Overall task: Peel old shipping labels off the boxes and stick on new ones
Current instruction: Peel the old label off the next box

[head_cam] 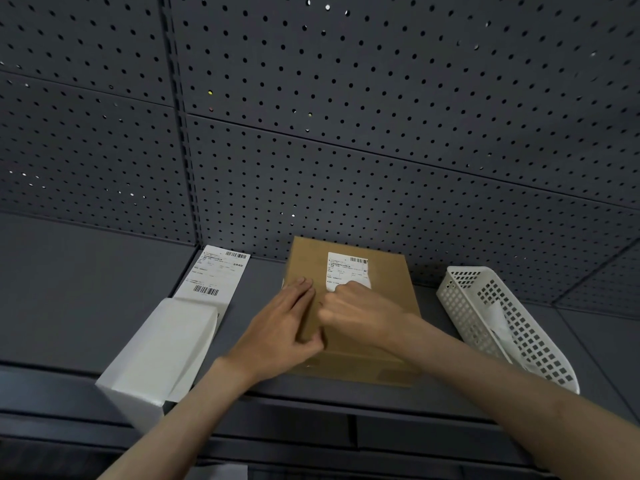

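A brown cardboard box [388,271] lies flat on the dark grey shelf [86,289]. A white shipping label [348,268] with a barcode is stuck on its top, towards the far end. My left hand [280,323] rests flat on the box's left side, fingers together, pressing it down. My right hand [356,310] is curled over the label's near edge, fingertips pinched at its lower left corner. To the left, a strip of white labels [214,275] runs out from a white box-shaped dispenser [162,351].
A white perforated plastic basket [512,320] with crumpled white paper inside lies at the right of the shelf. A dark pegboard wall [346,133] rises directly behind. The shelf's front edge [381,403] runs below my forearms.
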Tool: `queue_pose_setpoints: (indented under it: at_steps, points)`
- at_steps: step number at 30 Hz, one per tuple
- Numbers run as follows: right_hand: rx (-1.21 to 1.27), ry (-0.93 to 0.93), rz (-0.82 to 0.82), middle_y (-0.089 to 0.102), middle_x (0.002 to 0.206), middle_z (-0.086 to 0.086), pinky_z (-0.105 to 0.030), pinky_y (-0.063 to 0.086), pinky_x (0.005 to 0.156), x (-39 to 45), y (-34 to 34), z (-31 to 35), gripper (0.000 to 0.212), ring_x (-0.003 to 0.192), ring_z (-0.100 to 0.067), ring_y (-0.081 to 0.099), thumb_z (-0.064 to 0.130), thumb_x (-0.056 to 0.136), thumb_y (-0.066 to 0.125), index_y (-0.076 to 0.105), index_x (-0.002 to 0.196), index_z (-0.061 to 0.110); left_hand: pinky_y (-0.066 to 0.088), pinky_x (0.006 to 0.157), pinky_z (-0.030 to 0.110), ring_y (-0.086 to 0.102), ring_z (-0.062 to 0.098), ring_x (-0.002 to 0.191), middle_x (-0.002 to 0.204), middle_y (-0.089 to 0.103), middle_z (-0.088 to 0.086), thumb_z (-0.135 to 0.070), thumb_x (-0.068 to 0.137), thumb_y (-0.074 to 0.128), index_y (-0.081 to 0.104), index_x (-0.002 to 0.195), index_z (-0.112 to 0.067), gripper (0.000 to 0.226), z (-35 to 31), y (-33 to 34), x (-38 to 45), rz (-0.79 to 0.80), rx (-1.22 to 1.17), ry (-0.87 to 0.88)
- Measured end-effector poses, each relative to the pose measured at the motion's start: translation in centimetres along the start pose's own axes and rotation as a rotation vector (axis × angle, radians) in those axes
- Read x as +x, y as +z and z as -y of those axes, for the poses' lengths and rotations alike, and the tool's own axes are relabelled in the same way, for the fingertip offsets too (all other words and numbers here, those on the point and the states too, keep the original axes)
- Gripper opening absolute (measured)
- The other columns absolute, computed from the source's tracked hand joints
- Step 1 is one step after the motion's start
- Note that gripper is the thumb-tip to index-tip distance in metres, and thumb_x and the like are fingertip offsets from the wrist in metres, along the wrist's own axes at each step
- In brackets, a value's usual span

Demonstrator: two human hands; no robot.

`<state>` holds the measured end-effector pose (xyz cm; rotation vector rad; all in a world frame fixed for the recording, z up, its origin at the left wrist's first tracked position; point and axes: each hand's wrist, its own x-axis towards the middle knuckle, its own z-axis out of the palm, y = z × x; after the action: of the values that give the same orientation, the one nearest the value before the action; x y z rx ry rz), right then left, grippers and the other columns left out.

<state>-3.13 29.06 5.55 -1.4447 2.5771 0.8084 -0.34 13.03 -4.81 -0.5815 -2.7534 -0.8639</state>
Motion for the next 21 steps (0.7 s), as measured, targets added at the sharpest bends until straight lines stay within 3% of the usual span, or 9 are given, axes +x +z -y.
queue_pose_setpoints:
  at_steps: [4, 5, 7, 9, 14, 18, 21]
  points:
    - [0.197, -0.004, -0.103, 0.06, 0.088, -0.02, -0.04, 0.033, 0.06, 0.1, 1.6, -1.0, 0.009, 0.072, -0.035, 0.056, -0.006, 0.09, 0.052, 0.06, 0.09, -0.001, -0.003, 0.117, 0.01, 0.01, 0.004, 0.151, 0.164, 0.023, -0.002, -0.058, 0.082, 0.042, 0.032, 0.155, -0.011, 0.087, -0.2, -0.1, 0.0, -0.005, -0.008, -0.001]
    - [0.266, 0.01, -0.134, 0.056, 0.082, -0.019, -0.038, 0.031, 0.059, 0.0, 2.1, -1.3, 0.008, 0.066, -0.032, 0.049, -0.004, 0.087, 0.056, 0.056, 0.084, 0.002, -0.003, 0.117, 0.01, 0.011, 0.004, 0.151, 0.164, 0.024, -0.002, -0.058, 0.082, 0.042, 0.032, 0.154, -0.011, 0.087, -0.2, -0.1, 0.0, -0.008, -0.008, -0.001]
    - [0.396, 0.043, -0.204, 0.042, 0.077, -0.007, -0.034, 0.027, 0.06, -0.2, 3.1, -2.0, 0.023, 0.067, -0.024, 0.038, 0.001, 0.083, 0.061, 0.042, 0.077, 0.012, -0.004, 0.117, 0.01, 0.011, 0.005, 0.151, 0.164, 0.024, -0.001, -0.059, 0.083, 0.041, 0.032, 0.155, -0.01, 0.087, -0.1, -0.1, 0.1, -0.009, -0.004, 0.002]
    - [0.467, 0.085, -0.221, 0.036, 0.078, 0.002, -0.033, 0.026, 0.062, -0.1, 3.7, -2.2, 0.025, 0.069, -0.022, 0.037, 0.007, 0.084, 0.058, 0.035, 0.076, 0.013, -0.006, 0.117, 0.01, 0.01, 0.005, 0.152, 0.164, 0.023, -0.002, -0.06, 0.083, 0.04, 0.031, 0.155, -0.01, 0.088, -0.1, -0.1, 0.1, -0.006, 0.003, 0.002]
    - [0.67, 0.25, -0.383, 0.048, 0.072, 0.006, -0.029, 0.033, 0.059, -0.5, 5.2, -3.0, 0.012, 0.066, -0.015, 0.047, 0.007, 0.083, 0.064, 0.055, 0.074, 0.008, -0.003, 0.118, 0.013, 0.008, 0.003, 0.152, 0.164, 0.021, -0.004, -0.06, 0.084, 0.04, 0.032, 0.155, -0.01, 0.087, 0.0, 0.1, 0.0, -0.008, 0.0, -0.007]
    - [0.771, 0.374, -0.565, 0.051, 0.068, 0.012, -0.012, 0.033, 0.059, -1.6, 6.1, -3.2, 0.008, 0.061, -0.003, 0.048, 0.005, 0.084, 0.069, 0.067, 0.077, 0.009, 0.001, 0.121, 0.018, 0.005, 0.001, 0.152, 0.165, 0.018, -0.006, -0.061, 0.085, 0.04, 0.029, 0.156, -0.011, 0.087, 0.1, 0.2, 0.0, 0.009, -0.01, -0.012]
    - [0.777, 0.369, -0.52, 0.056, 0.071, 0.011, -0.024, 0.046, 0.063, -1.8, 6.9, -2.6, 0.011, 0.066, -0.007, 0.054, 0.016, 0.084, 0.064, 0.072, 0.088, 0.011, 0.003, 0.122, 0.02, 0.005, 0.001, 0.152, 0.165, 0.018, -0.006, -0.061, 0.085, 0.04, 0.029, 0.156, -0.01, 0.087, 0.1, 0.2, 0.0, 0.012, -0.014, -0.014]
